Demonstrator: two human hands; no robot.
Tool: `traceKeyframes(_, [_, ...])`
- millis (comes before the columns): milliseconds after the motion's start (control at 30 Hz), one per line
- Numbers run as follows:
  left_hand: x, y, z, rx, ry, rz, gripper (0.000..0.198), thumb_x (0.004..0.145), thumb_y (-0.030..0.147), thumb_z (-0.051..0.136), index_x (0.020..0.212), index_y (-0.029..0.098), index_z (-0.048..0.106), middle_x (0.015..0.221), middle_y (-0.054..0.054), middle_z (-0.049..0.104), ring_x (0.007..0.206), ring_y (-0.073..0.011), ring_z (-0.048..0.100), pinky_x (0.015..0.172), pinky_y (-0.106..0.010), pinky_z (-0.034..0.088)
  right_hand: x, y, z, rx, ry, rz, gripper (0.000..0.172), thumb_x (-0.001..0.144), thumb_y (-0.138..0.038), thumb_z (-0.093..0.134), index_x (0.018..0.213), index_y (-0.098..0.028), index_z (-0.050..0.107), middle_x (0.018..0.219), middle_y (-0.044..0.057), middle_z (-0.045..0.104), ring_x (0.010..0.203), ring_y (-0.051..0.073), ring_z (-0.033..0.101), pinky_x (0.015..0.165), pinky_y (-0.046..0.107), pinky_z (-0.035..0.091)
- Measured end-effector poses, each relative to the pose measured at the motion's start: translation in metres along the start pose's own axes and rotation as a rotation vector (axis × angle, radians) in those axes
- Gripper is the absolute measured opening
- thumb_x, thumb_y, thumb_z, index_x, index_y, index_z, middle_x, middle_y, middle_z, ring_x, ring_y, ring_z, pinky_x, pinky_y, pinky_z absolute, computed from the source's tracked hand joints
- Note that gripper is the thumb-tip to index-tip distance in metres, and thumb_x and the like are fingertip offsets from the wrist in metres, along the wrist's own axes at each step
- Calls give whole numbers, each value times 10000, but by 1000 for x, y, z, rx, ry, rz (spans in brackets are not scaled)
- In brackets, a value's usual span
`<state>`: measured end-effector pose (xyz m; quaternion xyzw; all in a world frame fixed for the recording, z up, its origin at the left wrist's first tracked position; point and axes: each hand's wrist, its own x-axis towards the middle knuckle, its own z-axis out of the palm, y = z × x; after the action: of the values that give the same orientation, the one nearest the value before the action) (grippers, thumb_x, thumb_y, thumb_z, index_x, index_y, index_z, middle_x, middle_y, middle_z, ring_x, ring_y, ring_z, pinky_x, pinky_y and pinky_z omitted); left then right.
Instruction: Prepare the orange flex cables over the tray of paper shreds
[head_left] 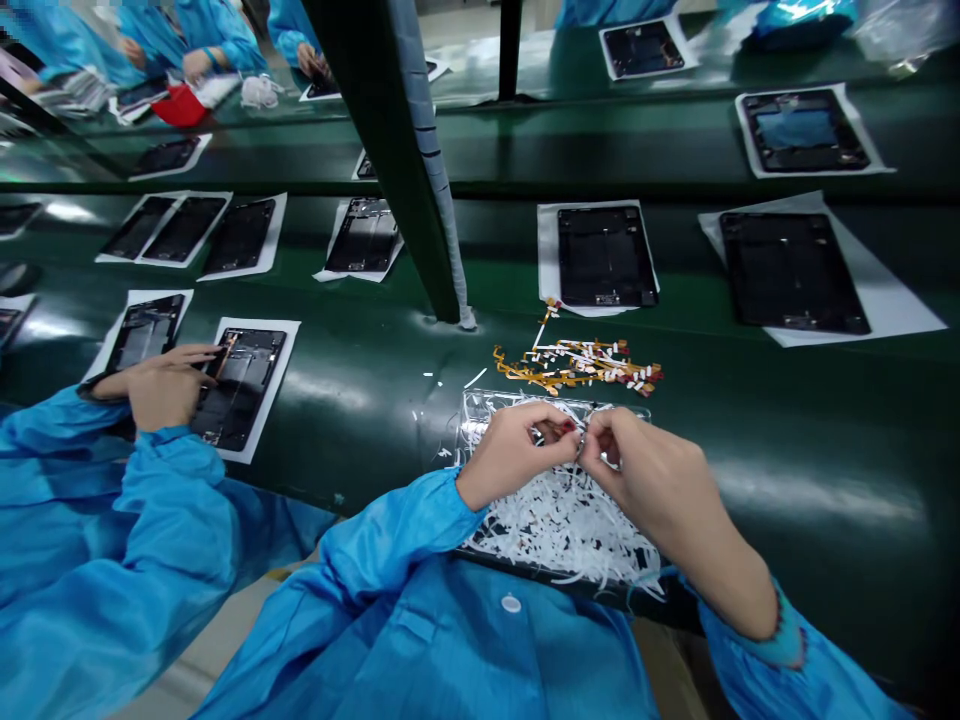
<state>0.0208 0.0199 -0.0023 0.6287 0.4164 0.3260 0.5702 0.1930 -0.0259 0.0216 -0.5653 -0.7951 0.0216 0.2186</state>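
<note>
My left hand (517, 445) and my right hand (649, 480) meet fingertip to fingertip over a clear tray (480, 402). Each hand is closed in a pinch. What sits between the fingers is too small and too covered to name. White paper-like scraps and strips (562, 525) fill the tray below my hands. Just beyond the tray lies a loose pile of orange flex cables (585, 365) with white and dark red bits on them. One orange flex cable (549, 318) reaches up from the pile toward a dark tablet-like panel.
Dark tablet-like panels (606, 255) on white sheets stand along the green bench (360, 370). At left, a co-worker's hands (161, 385) touch another panel (244, 390). A slanted dark post (397, 150) rises beyond the tray. More people in blue sleeves (180, 40) work across the bench.
</note>
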Motion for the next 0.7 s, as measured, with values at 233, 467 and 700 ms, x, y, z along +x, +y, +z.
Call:
traceKeyframes(233, [2, -12, 8, -98, 193, -47, 154, 815, 249, 701, 740, 159, 601, 663, 31, 603, 597, -82, 524, 552, -209, 419, 0, -10, 16, 135, -27, 182, 66, 921, -224, 513, 856, -223, 501, 666, 0, 620, 581, 161, 599, 550, 284, 343])
traceKeyframes(467, [2, -9, -6, -256, 64, -186, 204, 883, 324, 661, 943, 150, 749, 866, -66, 757, 677, -122, 656, 540, -216, 446, -3, 0, -3, 338, -139, 113, 188, 1008, -273, 510, 856, -220, 609, 688, -11, 610, 582, 126, 556, 561, 274, 388])
traceKeyframes(700, [1, 1, -18, -189, -32, -242, 324, 859, 462, 703, 793, 151, 766, 770, -42, 721, 644, -110, 573, 531, -219, 373, 4, -2, 3, -107, 108, -218, 114, 946, -167, 637, 1059, -150, 648, 939, 53, 717, 804, 187, 672, 734, 325, 473])
